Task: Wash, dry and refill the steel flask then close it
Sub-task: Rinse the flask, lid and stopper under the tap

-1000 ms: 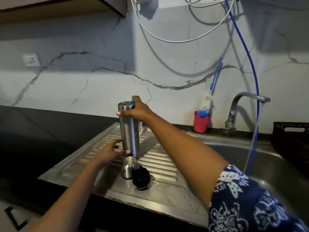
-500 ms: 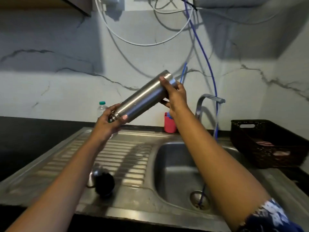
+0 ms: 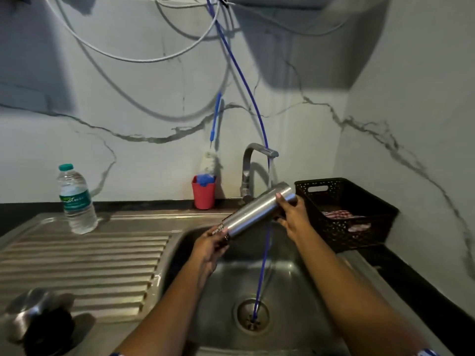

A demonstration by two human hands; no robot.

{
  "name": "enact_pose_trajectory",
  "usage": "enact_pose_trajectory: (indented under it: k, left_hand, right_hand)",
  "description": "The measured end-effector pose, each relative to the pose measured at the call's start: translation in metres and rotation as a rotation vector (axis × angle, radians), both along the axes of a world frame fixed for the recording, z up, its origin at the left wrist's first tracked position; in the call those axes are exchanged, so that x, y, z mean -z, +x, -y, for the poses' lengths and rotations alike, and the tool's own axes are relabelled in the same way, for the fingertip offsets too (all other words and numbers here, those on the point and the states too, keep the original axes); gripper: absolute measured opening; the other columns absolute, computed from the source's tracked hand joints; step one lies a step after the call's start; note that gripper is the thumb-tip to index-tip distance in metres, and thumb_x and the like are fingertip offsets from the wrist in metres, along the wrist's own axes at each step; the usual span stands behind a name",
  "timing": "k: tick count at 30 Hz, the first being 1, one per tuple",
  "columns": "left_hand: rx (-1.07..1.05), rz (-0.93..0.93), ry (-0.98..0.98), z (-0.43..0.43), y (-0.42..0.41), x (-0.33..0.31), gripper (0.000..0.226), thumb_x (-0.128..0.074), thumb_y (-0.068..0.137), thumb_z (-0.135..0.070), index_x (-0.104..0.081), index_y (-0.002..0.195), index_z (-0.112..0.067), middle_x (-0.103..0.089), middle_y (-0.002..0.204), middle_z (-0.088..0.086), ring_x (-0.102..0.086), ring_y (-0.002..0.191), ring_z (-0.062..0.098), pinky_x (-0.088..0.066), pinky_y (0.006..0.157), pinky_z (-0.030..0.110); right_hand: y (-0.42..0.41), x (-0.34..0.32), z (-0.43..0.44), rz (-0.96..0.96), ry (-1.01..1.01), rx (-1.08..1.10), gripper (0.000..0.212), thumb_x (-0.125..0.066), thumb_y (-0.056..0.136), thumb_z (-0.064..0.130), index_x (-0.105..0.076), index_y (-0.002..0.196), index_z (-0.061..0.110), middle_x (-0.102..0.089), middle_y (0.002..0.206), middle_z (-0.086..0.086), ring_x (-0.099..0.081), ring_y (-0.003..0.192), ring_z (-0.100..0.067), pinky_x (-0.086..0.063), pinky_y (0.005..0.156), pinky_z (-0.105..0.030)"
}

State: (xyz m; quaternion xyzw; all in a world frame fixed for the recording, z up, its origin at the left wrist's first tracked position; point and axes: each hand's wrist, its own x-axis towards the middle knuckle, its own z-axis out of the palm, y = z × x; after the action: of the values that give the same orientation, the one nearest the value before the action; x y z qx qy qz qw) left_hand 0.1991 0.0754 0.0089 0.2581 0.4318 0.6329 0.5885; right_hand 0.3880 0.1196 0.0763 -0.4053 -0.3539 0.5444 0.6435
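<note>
While tilted over sink basin (image 3: pixel 295 273), steel flask (image 3: pixel 257 210) clamped by left hand (image 3: pixel 214 242) low end, right hand (image 3: pixel 291 214) high end. Water bottle (image 3: pixel 75 199) label unreadable. Red cup (image 3: pixel 203 192) holds brush; black basket (image 3: pixel 344 214) holds checked cloth.

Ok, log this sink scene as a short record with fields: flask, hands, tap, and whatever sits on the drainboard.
flask: cylindrical steel flask, tilted, held over the steel sink basin
left hand: grips the flask's lower end
right hand: grips its upper end
tap: bent steel tap, water running
drainboard: clear plastic water bottle upright; steel cup and black stopper at the near left corner
</note>
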Motion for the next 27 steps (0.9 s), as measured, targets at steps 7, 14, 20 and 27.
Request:
enact_pose_trajectory:
  k: [7,14,20,27]
  left_hand:
    - [0.012,0.171,-0.009,-0.021,0.004,0.022,0.018,-0.044,0.095,0.001,-0.057,0.097,-0.010,-0.061,0.095,0.010,-0.058,0.084,0.020,-0.054,0.069,0.029]
    - [0.050,0.163,-0.035,-0.027,0.028,0.028,0.019,-0.040,0.097,0.001,-0.057,0.096,-0.008,-0.060,0.091,0.010,-0.057,0.081,0.019,-0.050,0.074,0.028]
    - [0.073,0.195,-0.054,-0.028,0.039,0.026,0.017,-0.045,0.097,-0.002,-0.059,0.106,-0.007,-0.062,0.100,0.013,-0.059,0.097,0.026,-0.052,0.076,0.029]
    - [0.006,0.260,-0.079,-0.026,0.033,0.018,0.023,-0.048,0.098,-0.011,-0.055,0.119,-0.004,-0.063,0.098,0.019,-0.064,0.082,0.029,-0.058,0.064,0.030]
  right_hand:
    - [0.012,0.028,-0.027,-0.009,0.020,0.021,0.055,-0.063,0.086,0.009,-0.038,0.135,0.015,-0.053,0.124,-0.011,-0.054,0.106,-0.025,-0.047,0.089,-0.046]
    - [0.022,0.021,-0.042,0.072,0.039,0.129,0.054,-0.067,0.084,0.014,-0.041,0.131,0.016,-0.051,0.122,-0.007,-0.052,0.106,-0.024,-0.051,0.089,-0.047]
    - [0.029,0.001,-0.046,0.115,0.082,0.158,0.041,-0.071,0.081,0.014,-0.045,0.111,0.023,-0.051,0.118,-0.004,-0.052,0.107,-0.022,-0.051,0.085,-0.039]
    - [0.028,0.004,-0.046,0.048,0.039,0.036,0.046,-0.061,0.088,0.008,-0.042,0.130,0.015,-0.049,0.122,-0.007,-0.049,0.109,-0.024,-0.049,0.087,-0.046]
